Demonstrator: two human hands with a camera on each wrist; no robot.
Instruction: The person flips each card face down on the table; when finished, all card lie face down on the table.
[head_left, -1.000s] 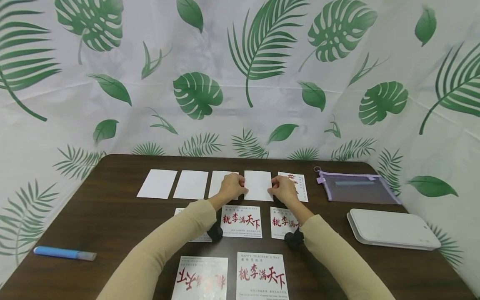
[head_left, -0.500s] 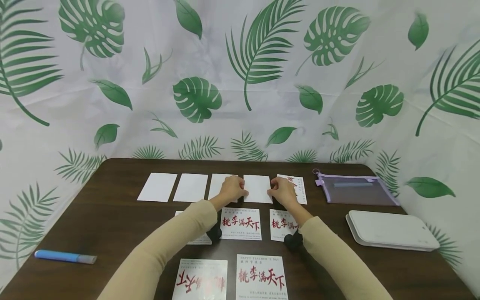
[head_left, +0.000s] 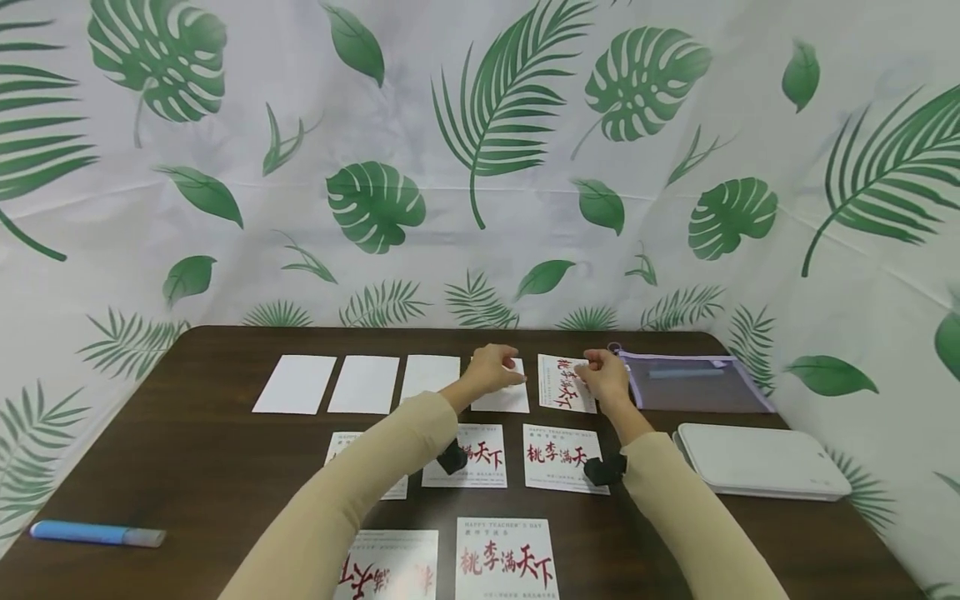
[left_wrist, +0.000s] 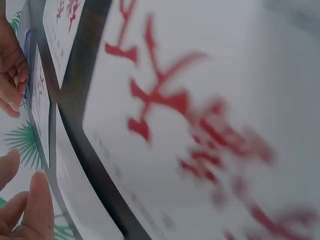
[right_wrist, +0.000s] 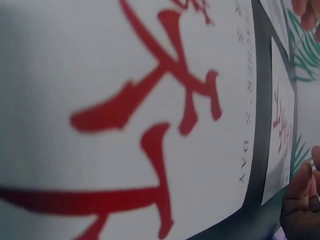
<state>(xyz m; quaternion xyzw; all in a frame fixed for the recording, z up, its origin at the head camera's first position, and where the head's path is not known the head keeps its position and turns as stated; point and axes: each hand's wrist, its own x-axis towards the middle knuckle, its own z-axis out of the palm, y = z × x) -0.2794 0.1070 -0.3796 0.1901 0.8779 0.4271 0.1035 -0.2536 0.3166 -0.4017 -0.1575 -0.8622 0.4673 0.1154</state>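
Teacher's Day card (head_left: 559, 390): probably light, flexible, wanting edge-pinching; left hand (head_left: 491, 371) hovering leftward, loose; right hand (head_left: 607, 379) rightward, grip unclear.

Four blank cards (head_left: 295, 384), six printed cards (head_left: 506, 557)

L hand (head_left: 491, 371): ctr of frame, over 4th blank card (head_left: 501, 402) from left, fingers loosely bent; contact unclear.
R hand (head_left: 606, 377): R of ctr, fingertips over R edge of sideways red-text card (head_left: 555, 387).
Other blanks (head_left: 294, 384): 3, same row, L of ctr.
Mid-row cards (head_left: 561, 458): 3, red text, below blanks; all partly hidden by arms/wrists.
Bottom cards (head_left: 506, 558): 2, red text, cut by lower edge; L one upside down.
Pouch (head_left: 690, 392): purple, see-thru, just R of R hand.
White case (head_left: 761, 460): R side, below pouch.
Blue pen (head_left: 97, 533): lower L.
Table (head_left: 187, 467): dk brown.
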